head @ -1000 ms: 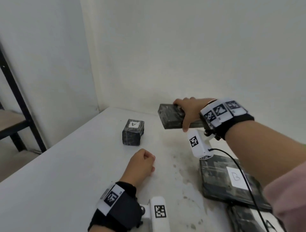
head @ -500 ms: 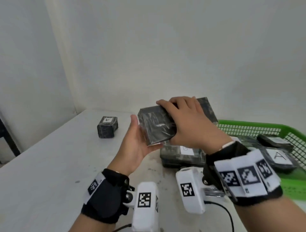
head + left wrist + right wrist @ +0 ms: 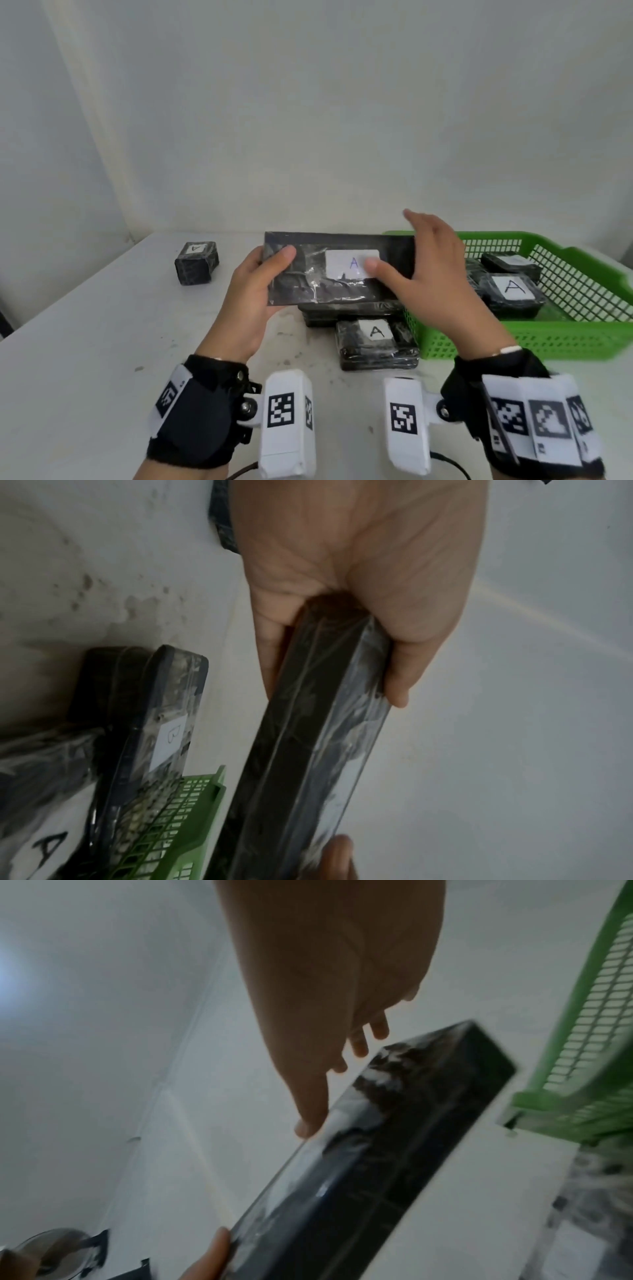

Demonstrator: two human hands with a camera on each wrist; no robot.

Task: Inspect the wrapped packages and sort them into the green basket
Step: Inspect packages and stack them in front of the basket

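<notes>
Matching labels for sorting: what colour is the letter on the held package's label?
Blue, on the held package's white label; head view.

White table (image 3: 85,342), packages (image 3: 376,342), basket (image 3: 513,346)

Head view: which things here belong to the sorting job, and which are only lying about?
Job: held package, left hand, right hand, basket, cube package, stacked packages.
Lying about: table, wall.
</notes>
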